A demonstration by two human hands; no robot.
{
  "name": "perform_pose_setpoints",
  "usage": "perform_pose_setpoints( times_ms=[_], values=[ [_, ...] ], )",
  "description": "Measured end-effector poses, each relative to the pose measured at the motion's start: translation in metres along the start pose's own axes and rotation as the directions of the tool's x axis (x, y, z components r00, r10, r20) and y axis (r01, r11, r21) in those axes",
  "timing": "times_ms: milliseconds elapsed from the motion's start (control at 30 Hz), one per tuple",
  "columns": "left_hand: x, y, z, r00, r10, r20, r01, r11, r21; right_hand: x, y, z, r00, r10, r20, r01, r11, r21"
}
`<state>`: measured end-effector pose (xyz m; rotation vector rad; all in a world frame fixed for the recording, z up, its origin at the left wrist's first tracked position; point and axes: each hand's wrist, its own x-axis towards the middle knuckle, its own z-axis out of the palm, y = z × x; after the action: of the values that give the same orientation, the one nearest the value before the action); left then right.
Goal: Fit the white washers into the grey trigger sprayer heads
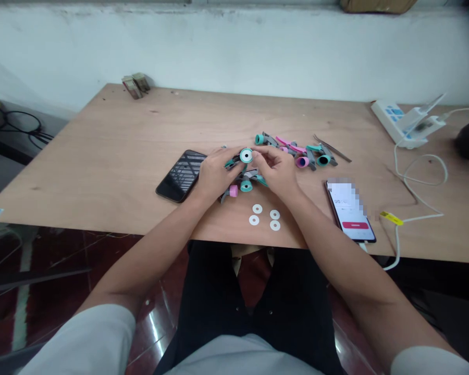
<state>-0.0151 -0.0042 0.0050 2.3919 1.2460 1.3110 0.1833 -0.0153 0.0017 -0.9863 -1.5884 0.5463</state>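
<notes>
My left hand (214,173) and my right hand (275,169) meet over the plywood table (101,172). Between their fingers is a teal plastic ring (246,155) with a white washer seated in it, attached to a grey plastic part that my fingers partly hide. Just below my hands lie a loose teal ring (246,186) and a pink cap (233,191) on grey pieces. Several white washers (264,217) sit flat near my wrists. A heap of grey, pink and teal plastic parts (293,151) lies beyond my right hand.
Metal tweezers (332,149) lie right of the heap. A black smartphone (180,175) lies left of my left hand, and a lit, cabled smartphone (352,211) lies to the right. A white power strip (394,121) stands at the back right, with white cables running from it.
</notes>
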Motion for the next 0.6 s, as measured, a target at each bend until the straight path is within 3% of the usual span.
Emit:
perform_pose_setpoints(
  times_ms=[100, 267, 600],
  values=[
    [-0.0007, -0.0014, 0.0013, 1.000, 0.009, 0.016, -0.009, 1.000, -0.001, -0.0017, -0.0020, 0.0017, 0.996, 0.075, 0.050, -0.079, 0.993, 0.084],
    [-0.0012, -0.0032, 0.0033, 1.000, 0.022, 0.017, -0.023, 1.000, 0.022, -0.0037, -0.0033, 0.0040, 0.992, 0.095, 0.081, -0.104, 0.989, 0.108],
    [0.0000, -0.0028, 0.0036, 0.997, 0.069, 0.016, -0.069, 0.998, -0.002, -0.0042, -0.0030, 0.0085, 0.995, 0.102, 0.019, -0.103, 0.990, 0.094]
  ],
)
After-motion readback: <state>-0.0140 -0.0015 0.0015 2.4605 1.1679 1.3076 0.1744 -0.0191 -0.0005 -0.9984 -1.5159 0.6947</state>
